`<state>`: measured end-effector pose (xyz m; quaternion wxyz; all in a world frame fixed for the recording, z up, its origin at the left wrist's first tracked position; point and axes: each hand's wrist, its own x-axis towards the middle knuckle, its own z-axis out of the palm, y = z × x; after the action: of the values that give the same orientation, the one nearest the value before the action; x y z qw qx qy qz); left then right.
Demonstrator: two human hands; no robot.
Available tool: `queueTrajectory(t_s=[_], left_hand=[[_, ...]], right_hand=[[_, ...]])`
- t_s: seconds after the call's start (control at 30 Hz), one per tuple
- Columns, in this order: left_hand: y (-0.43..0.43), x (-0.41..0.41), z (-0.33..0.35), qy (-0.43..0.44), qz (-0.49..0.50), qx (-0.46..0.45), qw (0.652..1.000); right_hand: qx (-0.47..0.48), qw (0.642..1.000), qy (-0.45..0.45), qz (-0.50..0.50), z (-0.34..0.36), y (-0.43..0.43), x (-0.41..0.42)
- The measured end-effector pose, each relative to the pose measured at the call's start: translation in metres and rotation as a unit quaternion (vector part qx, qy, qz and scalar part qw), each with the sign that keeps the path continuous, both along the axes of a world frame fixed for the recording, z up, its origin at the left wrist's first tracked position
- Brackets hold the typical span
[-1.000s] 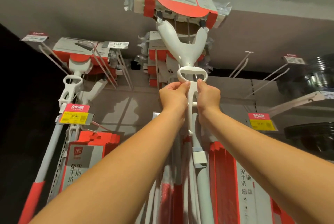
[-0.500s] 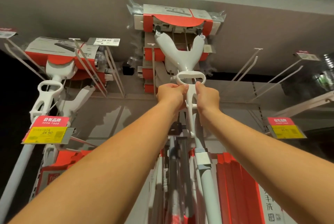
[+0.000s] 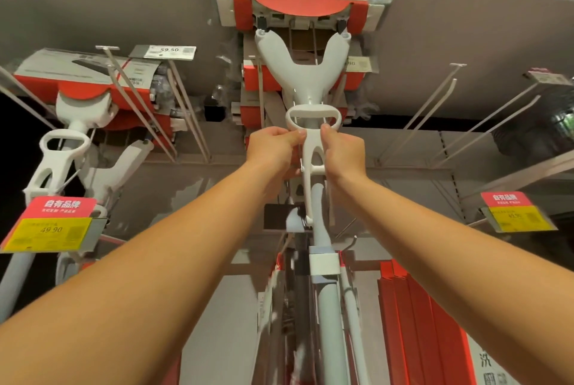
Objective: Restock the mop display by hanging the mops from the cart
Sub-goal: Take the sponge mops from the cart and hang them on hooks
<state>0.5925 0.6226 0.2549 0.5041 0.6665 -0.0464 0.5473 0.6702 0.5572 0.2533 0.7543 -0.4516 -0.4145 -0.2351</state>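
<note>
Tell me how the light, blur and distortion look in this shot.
Head view: dim, warm store light, with the left edge nearly black; the mop, left hand and right hand are sharp; the handles low at centre are smeared by motion blur; the wide lens splays the hooks.

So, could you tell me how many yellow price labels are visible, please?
2: the left label, marked 49.90, and the right label. More may be hidden behind the mops.
</note>
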Motion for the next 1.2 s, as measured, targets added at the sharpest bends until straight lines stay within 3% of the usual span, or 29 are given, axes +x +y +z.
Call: queueTrajectory(t_s=[0.2, 0.6, 0.83, 1.0, 1.2], left_hand=[[0.005, -0.011, 0.001, -0.013, 0.022, 0.011, 1.0], [-0.003, -0.008, 0.002, -0.054, 0.126, 0.038, 0.99], [0.002, -0.01, 0.001, -0.056, 0.142, 0.032, 0.988], [0.011, -0.004, -0.003, -0.024, 0.118, -0.012, 0.993], [0.008, 0.006, 0.003, 0.008, 0.088, -0.001, 0.996]], right_hand=[[-0.002, 0.995, 0.016, 0.101, 0.001, 0.008, -0.007], [-0.009, 0.979, -0.001, 0.204, 0.0, 0.0, 0.001], [-0.018, 0.971, -0.007, 0.238, 0.001, 0.003, -0.003], [-0.061, 0.977, 0.0, 0.206, 0.0, 0.009, 0.002], [-0.07, 0.98, 0.012, 0.187, 0.001, 0.006, 0.017]])
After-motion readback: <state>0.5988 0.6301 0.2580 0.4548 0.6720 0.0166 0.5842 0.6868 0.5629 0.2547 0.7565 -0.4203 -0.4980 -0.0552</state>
